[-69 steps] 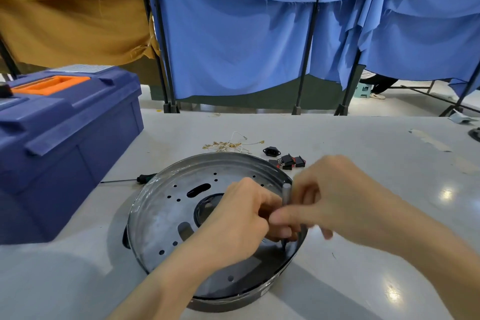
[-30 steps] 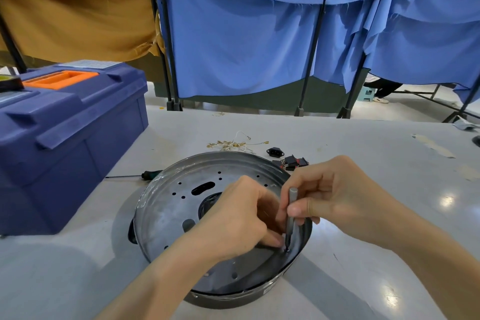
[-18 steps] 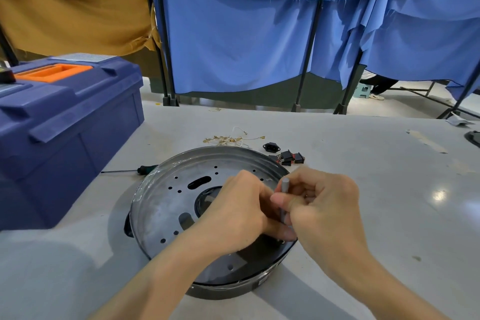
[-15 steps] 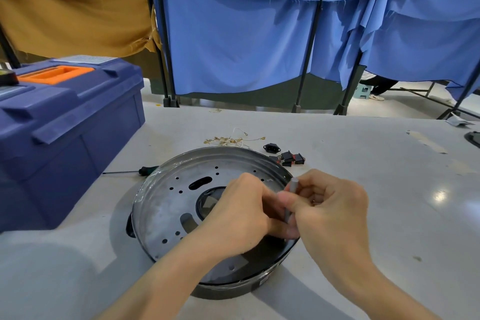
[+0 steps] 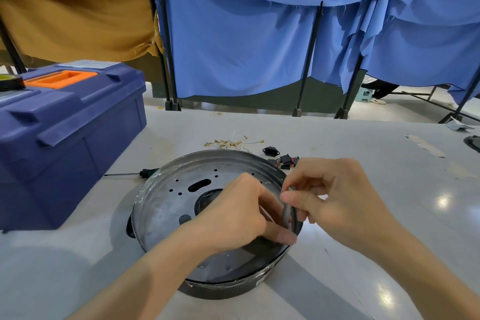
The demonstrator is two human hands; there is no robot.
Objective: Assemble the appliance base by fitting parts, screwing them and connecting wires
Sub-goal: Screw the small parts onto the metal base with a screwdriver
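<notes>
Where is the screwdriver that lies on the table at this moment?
In the head view, the screwdriver lies left of centre on the table, between the blue toolbox and the round metal base, its handle beside the base's rim.

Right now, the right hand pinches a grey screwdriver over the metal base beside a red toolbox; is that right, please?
Not quite: the head view shows the toolbox is blue. The right hand does pinch the screwdriver over the base.

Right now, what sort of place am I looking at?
Likely a workshop assembly bench: a blue toolbox, a round metal appliance base where the right hand pinches a small grey screwdriver, and loose wires on the table.
</notes>
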